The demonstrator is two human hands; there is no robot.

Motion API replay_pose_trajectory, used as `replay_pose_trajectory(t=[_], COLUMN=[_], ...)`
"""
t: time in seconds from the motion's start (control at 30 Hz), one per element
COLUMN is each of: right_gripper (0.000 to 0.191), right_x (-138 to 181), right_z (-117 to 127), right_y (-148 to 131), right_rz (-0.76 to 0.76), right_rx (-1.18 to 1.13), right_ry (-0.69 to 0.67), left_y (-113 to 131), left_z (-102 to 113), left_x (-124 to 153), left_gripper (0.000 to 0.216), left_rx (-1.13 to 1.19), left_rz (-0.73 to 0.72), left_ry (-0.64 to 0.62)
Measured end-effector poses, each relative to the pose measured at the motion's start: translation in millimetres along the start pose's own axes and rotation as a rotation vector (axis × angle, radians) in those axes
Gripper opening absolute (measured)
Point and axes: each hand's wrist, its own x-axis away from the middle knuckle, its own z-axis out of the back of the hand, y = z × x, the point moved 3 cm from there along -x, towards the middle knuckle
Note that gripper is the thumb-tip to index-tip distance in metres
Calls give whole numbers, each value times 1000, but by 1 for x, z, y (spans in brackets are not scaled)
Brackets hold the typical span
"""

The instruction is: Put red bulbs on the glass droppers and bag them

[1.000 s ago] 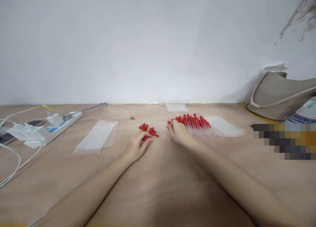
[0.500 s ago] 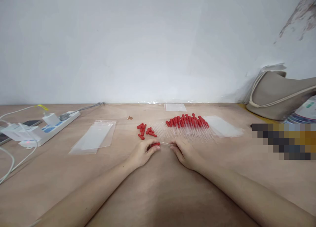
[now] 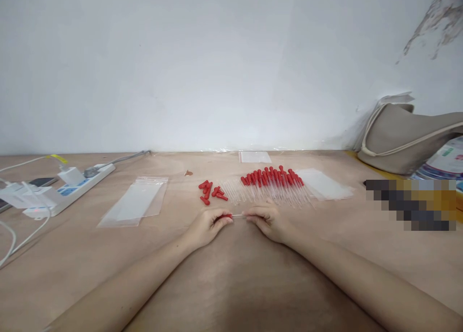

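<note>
Showing a slender clear glass dropper tube (image 3: 238, 216) held level and low over the pale brown wooden tabletop (image 3: 231, 284), near its middle, just in front of the laid-out stock; contact with the wood cannot be told

Pinched at its left end by the left hand (image 3: 207, 226), thumb and fingers closed together on a small red rubber bulb (image 3: 226, 217) at that end of the tube; too small to tell how far the bulb sits on the glass

Gripped at its right end by the right hand (image 3: 268, 223), thumb and fingertips clamped on the glass, remaining fingers curled under

Lying behind the hands: a loose scatter of red rubber bulbs (image 3: 209, 191) to the left; a few bare clear tubes (image 3: 231, 190) just beside it; a long row of droppers with red bulbs fitted (image 3: 273, 181) side by side to the right, bulbs pointing towards the white wall (image 3: 217, 67)

Flanking the stock: a stack of clear zip-lock plastic bags (image 3: 134, 203) well to the left, a flat clear bag (image 3: 325, 184) just beside the right end of the row, a smaller clear bag (image 3: 255, 157) at the table's back edge

Resting at far left, a white power strip (image 3: 70, 190) with plugs and white cables; at far right, a grey fabric bag with pale trim (image 3: 405, 139) against the wall
</note>
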Motion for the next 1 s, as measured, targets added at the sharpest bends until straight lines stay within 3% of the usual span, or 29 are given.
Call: replay_pose_trajectory(t=[0.47, 1.0], right_gripper=[21, 28], right_x=[-4, -9], right_z=[-2, -12], right_y=[-9, -10], right_rz=[51, -92], right_rx=[222, 211], right_ry=[-29, -167], left_y=[7, 6], left_z=[-4, -4], left_x=[-1, -4], left_gripper=[22, 19], left_rx=[-190, -184], left_rz=[-157, -200], left_ry=[-27, 32])
